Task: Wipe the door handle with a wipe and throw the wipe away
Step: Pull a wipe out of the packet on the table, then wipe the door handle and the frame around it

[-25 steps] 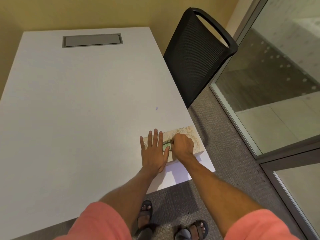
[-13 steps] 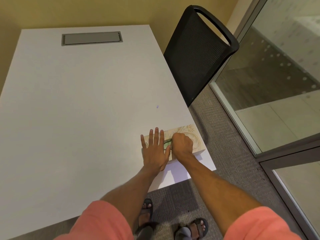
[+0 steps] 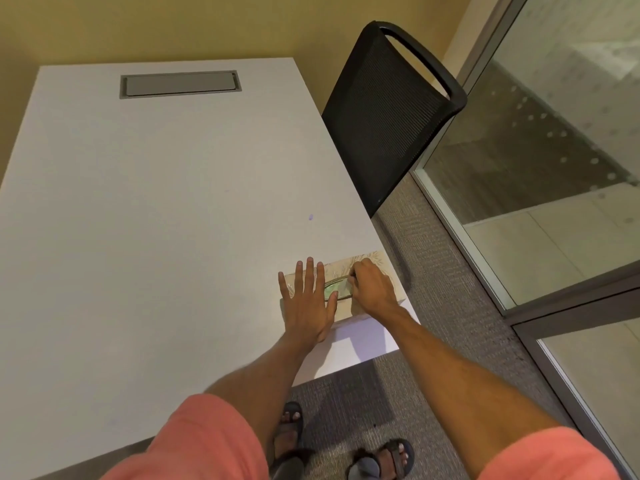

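Note:
A patterned tissue box (image 3: 373, 259) lies on the near right corner of the white table (image 3: 173, 220). My left hand (image 3: 306, 299) rests flat on the box's left half, fingers spread. My right hand (image 3: 372, 285) is curled over the right end of the box's oval slot (image 3: 334, 289), where a greenish lining shows. Its fingertips dip into the slot, and whatever they pinch is hidden. No loose wipe shows, and neither a door handle nor a bin is in view.
A black mesh chair (image 3: 384, 109) stands at the table's right side. A glass wall (image 3: 536, 150) and a dark door frame (image 3: 571, 317) run along the right. Grey carpet (image 3: 433, 271) lies between them. A grey cable flap (image 3: 178, 84) sits in the table's far end.
Both hands stay on the box. My right hand's fingers have worked slightly further along the slot. The view has shifted a little.

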Demonstrator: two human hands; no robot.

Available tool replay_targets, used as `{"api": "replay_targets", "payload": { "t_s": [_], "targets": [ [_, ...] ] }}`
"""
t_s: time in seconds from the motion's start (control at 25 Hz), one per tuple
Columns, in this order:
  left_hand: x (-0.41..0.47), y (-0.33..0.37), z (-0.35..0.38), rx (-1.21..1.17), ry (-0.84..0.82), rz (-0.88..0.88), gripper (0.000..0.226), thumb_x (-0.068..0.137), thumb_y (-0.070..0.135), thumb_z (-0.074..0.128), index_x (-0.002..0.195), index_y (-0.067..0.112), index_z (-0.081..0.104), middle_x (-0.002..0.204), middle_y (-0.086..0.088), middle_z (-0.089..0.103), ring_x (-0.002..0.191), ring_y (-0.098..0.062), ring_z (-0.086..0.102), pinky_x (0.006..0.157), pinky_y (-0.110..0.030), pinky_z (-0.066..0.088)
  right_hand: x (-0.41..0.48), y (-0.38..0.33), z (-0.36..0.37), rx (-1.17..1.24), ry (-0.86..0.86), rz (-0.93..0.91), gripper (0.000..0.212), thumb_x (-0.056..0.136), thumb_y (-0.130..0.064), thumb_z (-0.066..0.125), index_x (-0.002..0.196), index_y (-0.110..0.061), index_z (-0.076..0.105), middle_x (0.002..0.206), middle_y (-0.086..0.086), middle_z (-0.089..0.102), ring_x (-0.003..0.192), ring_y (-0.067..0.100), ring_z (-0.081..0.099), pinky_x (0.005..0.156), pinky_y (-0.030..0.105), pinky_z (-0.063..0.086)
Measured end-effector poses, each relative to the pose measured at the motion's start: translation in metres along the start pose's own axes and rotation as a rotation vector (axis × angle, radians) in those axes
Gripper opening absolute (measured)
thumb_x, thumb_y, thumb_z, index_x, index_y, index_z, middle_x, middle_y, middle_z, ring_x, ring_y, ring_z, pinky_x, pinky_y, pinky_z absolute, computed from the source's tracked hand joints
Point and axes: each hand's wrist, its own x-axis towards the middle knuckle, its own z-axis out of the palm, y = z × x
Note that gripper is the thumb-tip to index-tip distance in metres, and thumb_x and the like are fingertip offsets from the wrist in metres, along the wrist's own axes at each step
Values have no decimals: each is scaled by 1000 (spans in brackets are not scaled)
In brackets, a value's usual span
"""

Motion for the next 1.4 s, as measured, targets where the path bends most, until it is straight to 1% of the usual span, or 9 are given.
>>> {"api": "replay_targets", "payload": {
  "t_s": [0.16,0.36,0.56,0.68,0.76,0.84,0.96,1.16,1.4],
  "targets": [
    [-1,-1,1,-3,-12,0,69,99,53,27,156,13,20,163,-11,11,150,-33,7,117,-64,1,-2,1,-10,170,-14,32,11,100,-10,42,94,-15,49,108,8,61,103,27,52,83,39,32],
    [1,-2,-1,15,-74,-2,72,98,58,16,157,17,8,164,-8,-2,150,-32,-4,115,-62,-12,-6,4,-25,624,68,107,11,102,-10,42,98,-8,52,94,5,59,95,27,60,92,50,51],
    [2,-1,-6,34,-144,-9,71,99,58,13,157,19,-1,164,-6,-9,150,-30,-10,114,-61,-17,-6,0,-45,868,208,130,12,102,-11,42,98,-9,52,85,-1,55,85,16,53,75,28,51],
    [6,0,-14,47,-118,-5,67,101,53,18,158,18,11,164,-7,4,151,-30,0,112,-60,-19,-2,0,-61,985,230,142,12,102,-13,43,96,-9,53,80,-2,56,75,11,54,65,18,47],
    [16,6,-24,-128,-37,-31,54,104,41,28,151,14,33,159,-8,27,149,-29,19,118,-57,-6,-2,3,-70,1072,224,149,14,102,-12,43,93,-11,53,83,0,58,74,10,57,64,19,51],
    [33,21,-49,-728,-4,-168,39,103,31,39,134,11,53,142,-10,52,133,-31,46,117,-50,28,-4,9,-77,1166,232,177,16,102,-11,43,91,-13,54,85,2,60,75,12,60,61,21,53],
    [57,50,-92,-1431,-321,-338,35,101,43,46,105,14,65,104,-9,71,97,-27,68,83,-38,57,-8,24,-88,1237,287,272,11,101,-11,47,94,-10,56,86,5,63,75,14,61,57,21,54],
    [79,102,-104,-1288,-538,52,15,84,23,76,96,18,70,94,0,73,86,-17,71,69,-27,59,-24,73,-112,1256,416,436,9,96,-11,55,88,-13,60,90,9,64,76,17,60,64,29,53],
    [87,197,-102,-1384,-683,82,19,88,7,68,105,15,64,100,-5,70,89,-20,71,72,-30,59,-68,156,-140,1483,385,487,24,98,-39,52,103,-16,59,93,7,69,80,18,68,61,28,56]
  ]
}}
